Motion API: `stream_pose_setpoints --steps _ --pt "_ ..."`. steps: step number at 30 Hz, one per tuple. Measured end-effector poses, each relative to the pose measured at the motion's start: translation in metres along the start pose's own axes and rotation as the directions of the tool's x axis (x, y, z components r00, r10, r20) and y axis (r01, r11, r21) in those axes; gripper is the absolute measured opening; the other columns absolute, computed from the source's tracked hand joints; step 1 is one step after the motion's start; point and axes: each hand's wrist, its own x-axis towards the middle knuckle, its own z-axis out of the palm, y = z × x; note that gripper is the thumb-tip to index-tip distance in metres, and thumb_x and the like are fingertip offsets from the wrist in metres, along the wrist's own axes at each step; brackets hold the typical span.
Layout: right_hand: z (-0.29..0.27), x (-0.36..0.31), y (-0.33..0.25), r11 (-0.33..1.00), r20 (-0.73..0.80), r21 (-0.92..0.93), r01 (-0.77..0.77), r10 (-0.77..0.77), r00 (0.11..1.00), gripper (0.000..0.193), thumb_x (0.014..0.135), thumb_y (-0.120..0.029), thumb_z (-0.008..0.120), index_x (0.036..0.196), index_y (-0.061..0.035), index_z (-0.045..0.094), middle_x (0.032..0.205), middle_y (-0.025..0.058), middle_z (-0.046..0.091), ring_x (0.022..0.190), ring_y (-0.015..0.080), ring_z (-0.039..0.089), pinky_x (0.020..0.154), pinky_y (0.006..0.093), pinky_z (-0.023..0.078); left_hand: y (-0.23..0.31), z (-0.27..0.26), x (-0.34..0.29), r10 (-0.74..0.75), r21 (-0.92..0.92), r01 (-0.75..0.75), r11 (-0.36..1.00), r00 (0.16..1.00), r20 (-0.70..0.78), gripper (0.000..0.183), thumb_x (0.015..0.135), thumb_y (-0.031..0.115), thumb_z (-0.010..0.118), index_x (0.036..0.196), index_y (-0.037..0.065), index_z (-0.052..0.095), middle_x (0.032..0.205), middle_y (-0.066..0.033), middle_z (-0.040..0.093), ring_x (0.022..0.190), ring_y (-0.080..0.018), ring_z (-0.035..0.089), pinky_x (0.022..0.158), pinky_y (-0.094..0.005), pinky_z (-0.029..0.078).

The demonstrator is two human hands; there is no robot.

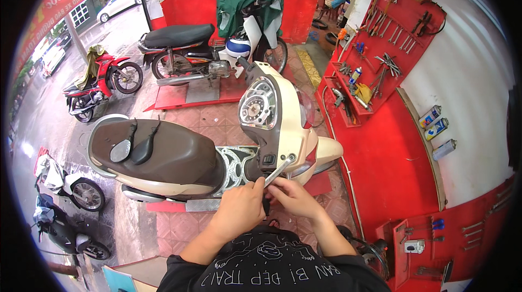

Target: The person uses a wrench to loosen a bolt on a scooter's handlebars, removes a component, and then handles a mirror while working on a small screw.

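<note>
left hand [239, 207]: closed on screwdriver [276, 173] handle | right hand [296, 197]: fingers pinching its shaft | tip against cream scooter [283, 129] front panel screw, beside speedometer [255, 105] | tool: light, stiff, slim metal, likely slippery; best gripped at handle | two mirrors [133, 148] on seat

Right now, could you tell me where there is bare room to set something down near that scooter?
The brown seat is bare right of the two mirrors. Tiled floor lies bare ahead of the scooter. It is crowded at the handlebar, where the left hand and right hand work a tool.
</note>
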Motion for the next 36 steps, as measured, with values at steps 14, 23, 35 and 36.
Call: stream_pose_setpoints --steps 14,23,35,36 --pt "-0.002 0.043 0.030 0.217 0.724 -0.521 0.826 -0.400 0.562 0.048 0.075 -0.040 0.075 0.103 -0.0005 0.067 0.088 0.0185 0.067 0.085 0.0377 0.066 0.082 0.0482 0.052 -0.006 0.036 0.017 -0.010 0.235 0.086 0.968 0.952 -0.306 0.042 0.095 0.041 0.071 0.075 0.007 0.055 0.052 -0.0135 0.058 0.047 -0.0342 0.062 0.045 -0.0437 0.048" --pt "0.003 0.053 0.049 0.025 0.745 -0.482 0.876 -0.514 0.425 0.037 0.061 -0.041 0.075 0.067 -0.0049 0.070 0.077 0.0112 0.069 0.082 0.0285 0.066 0.084 0.0420 0.050 -0.040 0.034 0.025 0.214 0.346 -0.102 0.933 0.929 -0.302 0.036 0.100 0.034 0.065 0.075 0.009 0.056 0.052 -0.0104 0.057 0.048 -0.0320 0.061 0.048 -0.0430 0.047" --pt "0.006 0.055 0.054 -0.065 0.736 -0.496 0.866 -0.560 0.379 0.034 0.059 -0.042 0.074 0.062 -0.0079 0.070 0.065 0.0091 0.067 0.069 0.0256 0.066 0.077 0.0384 0.050 -0.040 0.029 0.028 0.227 0.396 -0.087 0.914 0.919 -0.322 0.036 0.098 0.033 0.068 0.073 0.009 0.057 0.055 -0.0102 0.058 0.051 -0.0321 0.062 0.049 -0.0427 0.046" --pt "0.003 0.056 0.052 -0.067 0.739 -0.504 0.861 -0.549 0.390 0.034 0.059 -0.041 0.074 0.062 -0.0077 0.070 0.065 0.0092 0.067 0.070 0.0255 0.066 0.077 0.0382 0.050 -0.035 0.030 0.029 0.231 0.398 -0.088 0.913 0.916 -0.329 0.036 0.098 0.033 0.068 0.073 0.009 0.057 0.055 -0.0102 0.058 0.051 -0.0321 0.062 0.049 -0.0427 0.046"
